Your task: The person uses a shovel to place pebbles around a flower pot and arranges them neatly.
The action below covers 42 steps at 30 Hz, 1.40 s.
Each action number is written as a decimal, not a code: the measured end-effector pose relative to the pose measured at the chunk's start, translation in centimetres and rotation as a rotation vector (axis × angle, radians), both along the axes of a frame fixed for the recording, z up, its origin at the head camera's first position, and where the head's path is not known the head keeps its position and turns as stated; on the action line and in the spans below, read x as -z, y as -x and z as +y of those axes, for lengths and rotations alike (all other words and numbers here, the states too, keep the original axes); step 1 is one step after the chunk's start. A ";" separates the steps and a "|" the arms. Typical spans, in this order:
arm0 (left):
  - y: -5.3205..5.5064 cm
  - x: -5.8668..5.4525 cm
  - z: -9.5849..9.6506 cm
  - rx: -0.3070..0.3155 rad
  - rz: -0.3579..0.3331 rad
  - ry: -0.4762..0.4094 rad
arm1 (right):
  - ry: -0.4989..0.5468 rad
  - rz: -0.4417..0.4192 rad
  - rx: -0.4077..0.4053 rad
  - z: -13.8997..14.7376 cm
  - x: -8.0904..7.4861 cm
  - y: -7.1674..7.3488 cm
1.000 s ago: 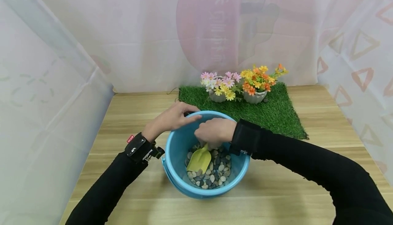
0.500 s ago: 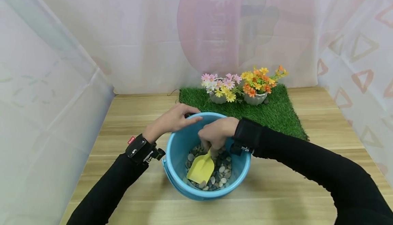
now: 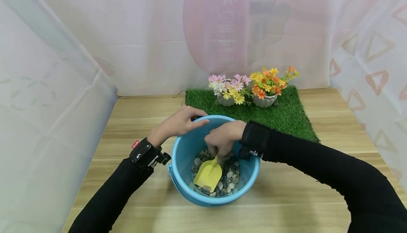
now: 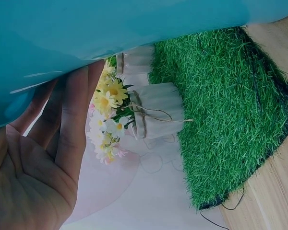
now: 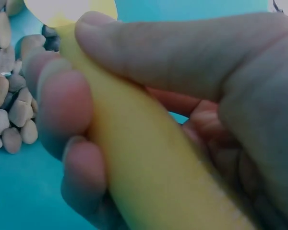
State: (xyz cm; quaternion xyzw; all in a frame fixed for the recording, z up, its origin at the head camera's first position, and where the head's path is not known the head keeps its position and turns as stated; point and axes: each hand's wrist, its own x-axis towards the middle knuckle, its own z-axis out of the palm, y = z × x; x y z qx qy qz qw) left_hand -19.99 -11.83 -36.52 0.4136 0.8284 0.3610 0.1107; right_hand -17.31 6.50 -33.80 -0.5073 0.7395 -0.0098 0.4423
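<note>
A blue bucket [image 3: 184,155] stands on the wooden table, its bottom covered with grey, white and tan pebbles [image 3: 230,180]. My left hand [image 3: 179,121] grips the bucket's far left rim, thumb over the edge; in the left wrist view the fingers lie along the outer wall. Inside the bucket, my right hand [image 3: 222,137] holds a yellow toy shovel [image 3: 209,172] by its handle. In the right wrist view the thumb and fingers wrap that yellow handle [image 5: 134,143]. The blade tilts toward the near left wall, with a pebble or two at its front edge.
Behind the bucket lies a green artificial grass mat [image 3: 292,116]. Two pale pots of flowers stand on it, one pink, white and yellow [image 3: 229,90], the other orange and yellow [image 3: 268,88]. White printed cloth [image 3: 143,42] hangs around the table.
The shovel has shifted slightly toward the near side of the bucket and its blade shows larger, with my right hand turned a little. My left hand stays on the rim.
</note>
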 end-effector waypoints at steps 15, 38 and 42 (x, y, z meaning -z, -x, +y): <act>0.1 0.1 -0.1 -0.008 0.007 0.006 | -0.046 -0.008 -0.005 0.2 0.4 0.3; 0.2 0.2 0.0 0.005 -0.002 -0.006 | 0.062 -0.291 0.023 1.9 -4.1 2.0; 0.1 0.2 0.0 0.008 0.000 -0.019 | 0.068 -0.319 0.017 2.0 -4.4 2.2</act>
